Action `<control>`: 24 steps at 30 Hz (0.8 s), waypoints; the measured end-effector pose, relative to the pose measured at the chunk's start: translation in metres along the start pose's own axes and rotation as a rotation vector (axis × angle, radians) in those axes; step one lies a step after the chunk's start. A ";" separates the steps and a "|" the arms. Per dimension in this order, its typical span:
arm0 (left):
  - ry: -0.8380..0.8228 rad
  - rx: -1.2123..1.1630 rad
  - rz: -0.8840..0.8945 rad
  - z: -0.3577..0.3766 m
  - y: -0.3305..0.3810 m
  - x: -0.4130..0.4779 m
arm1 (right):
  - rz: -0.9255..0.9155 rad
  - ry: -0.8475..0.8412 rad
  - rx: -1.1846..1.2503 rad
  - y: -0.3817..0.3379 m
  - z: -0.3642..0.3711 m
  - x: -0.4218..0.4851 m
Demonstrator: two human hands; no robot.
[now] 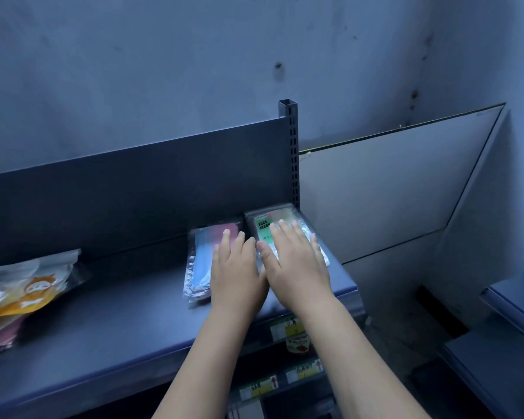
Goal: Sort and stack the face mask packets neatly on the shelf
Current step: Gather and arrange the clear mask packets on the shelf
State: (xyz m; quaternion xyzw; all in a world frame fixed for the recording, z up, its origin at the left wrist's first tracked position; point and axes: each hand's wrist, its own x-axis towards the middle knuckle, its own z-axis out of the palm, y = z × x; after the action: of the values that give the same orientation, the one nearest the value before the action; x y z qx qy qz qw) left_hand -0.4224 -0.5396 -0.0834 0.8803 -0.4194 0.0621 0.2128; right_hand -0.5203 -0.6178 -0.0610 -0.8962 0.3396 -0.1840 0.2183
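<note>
On the dark shelf [109, 322] two stacks of face mask packets lie side by side at the right end. My left hand [238, 267] rests flat, fingers straight, on the clear packet stack with blue and pink masks [201, 255]. Flat on the stack whose top packet has a green "FACE MASK" label [263, 226] presses my right hand [297, 261]. That stack sits against the shelf's back panel beside the slotted upright. A loose pile of orange and white packets [25, 294] lies at the left end of the shelf.
A slotted metal upright [292, 155] stands at the shelf's right rear corner. A pale board [390, 189] leans on the wall to the right. Lower shelves with price tags [288, 328] and a jar show under the shelf edge. Another shelf [511, 300] juts in at far right.
</note>
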 end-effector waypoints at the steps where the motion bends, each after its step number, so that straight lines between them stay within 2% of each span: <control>1: -0.004 0.012 -0.005 -0.003 -0.004 -0.002 | -0.010 -0.016 0.001 -0.002 0.003 -0.001; 9: -0.025 0.139 -0.076 -0.036 -0.056 -0.024 | -0.037 -0.070 0.028 -0.038 0.028 -0.004; 15: 0.016 0.173 -0.136 -0.071 -0.121 -0.033 | -0.113 -0.074 0.039 -0.098 0.062 -0.008; 24: 0.017 0.206 -0.116 -0.131 -0.232 -0.046 | -0.075 -0.063 0.037 -0.202 0.121 -0.013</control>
State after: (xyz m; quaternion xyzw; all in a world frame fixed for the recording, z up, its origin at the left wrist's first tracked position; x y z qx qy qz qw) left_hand -0.2656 -0.3211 -0.0531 0.9198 -0.3572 0.1000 0.1280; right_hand -0.3647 -0.4400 -0.0607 -0.9095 0.2951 -0.1702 0.2382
